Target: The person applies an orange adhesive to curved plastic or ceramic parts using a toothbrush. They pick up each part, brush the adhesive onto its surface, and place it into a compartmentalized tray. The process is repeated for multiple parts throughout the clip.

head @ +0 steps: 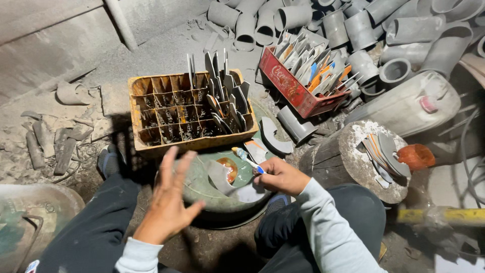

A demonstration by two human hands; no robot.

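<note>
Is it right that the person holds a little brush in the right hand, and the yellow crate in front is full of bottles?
Not quite. The right hand does hold a little brush, but the yellow crate has no bottles in it. The head view shows flat grey curved pieces standing in some of its compartments, while the other compartments look empty.

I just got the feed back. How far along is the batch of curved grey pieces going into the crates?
Done: the red crate is packed with pieces, and the yellow crate is filled only on its right side. In hand: the right hand holds a small brush beside a curved piece on the green drum; the left hand is open, empty. Left: the yellow crate's empty cells and the stack on the log.
</note>
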